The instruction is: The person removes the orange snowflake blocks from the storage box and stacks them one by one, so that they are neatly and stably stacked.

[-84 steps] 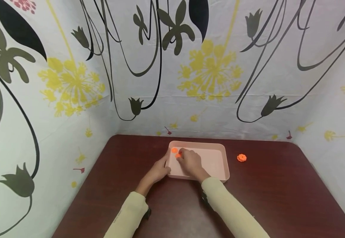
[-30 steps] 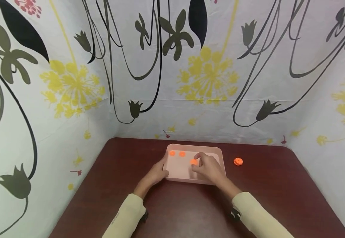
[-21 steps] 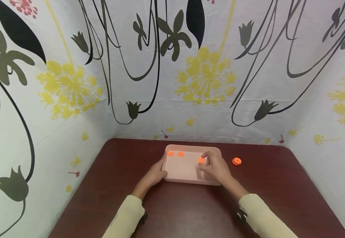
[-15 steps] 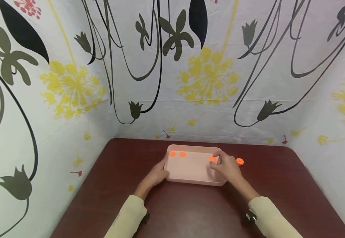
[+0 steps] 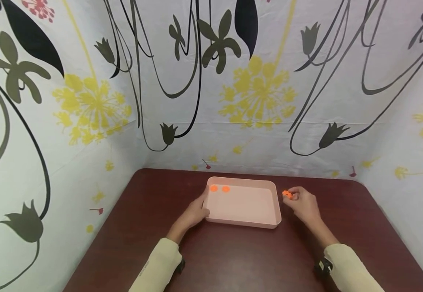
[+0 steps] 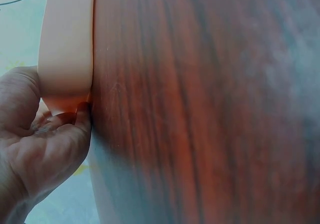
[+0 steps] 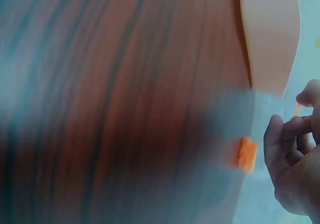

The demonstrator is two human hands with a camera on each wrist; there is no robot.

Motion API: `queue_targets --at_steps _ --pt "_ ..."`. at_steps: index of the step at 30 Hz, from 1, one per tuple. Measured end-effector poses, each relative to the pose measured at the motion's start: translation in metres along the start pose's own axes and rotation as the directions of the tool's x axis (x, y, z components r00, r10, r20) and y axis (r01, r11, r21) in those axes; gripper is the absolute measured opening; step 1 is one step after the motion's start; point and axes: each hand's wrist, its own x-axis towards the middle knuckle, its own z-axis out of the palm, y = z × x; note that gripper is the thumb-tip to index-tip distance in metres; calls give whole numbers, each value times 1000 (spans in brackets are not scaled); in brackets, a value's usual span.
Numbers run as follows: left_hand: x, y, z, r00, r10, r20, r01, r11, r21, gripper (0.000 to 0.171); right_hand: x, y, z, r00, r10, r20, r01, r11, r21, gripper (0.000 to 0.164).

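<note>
A pale pink rectangular tray (image 5: 244,202) stands on the dark table, with two flat orange discs (image 5: 225,189) at its far left corner. My left hand (image 5: 193,211) grips the tray's left side; in the left wrist view, thumb and fingers (image 6: 83,115) close round the tray wall. Just right of the tray, my right hand (image 5: 306,205) pinches a thin orange disc (image 7: 298,109) edge-on between thumb and fingertips. Below it on the table is a small stack of orange scalloped discs (image 7: 247,154), mostly covered by the hand in the head view.
The dark red-brown wooden table (image 5: 233,259) has its far edge close behind the tray. A white cloth with printed flowers (image 5: 182,105) hangs behind the table and along both sides.
My right hand has taken an orange disc from the tray's far left, carried it rightward across the tray and past its right rim to the stack. My left hand has stayed on the tray.
</note>
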Motion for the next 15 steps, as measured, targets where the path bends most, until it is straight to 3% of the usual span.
queue_targets --at_steps 9,15 --pt "2 0 0 999 -45 -25 46 998 49 99 6 33 -7 995 96 -2 -95 995 28 51" --pt "2 3 -1 998 -61 -33 63 995 72 98 7 40 -6 994 113 14 -113 994 12 52"
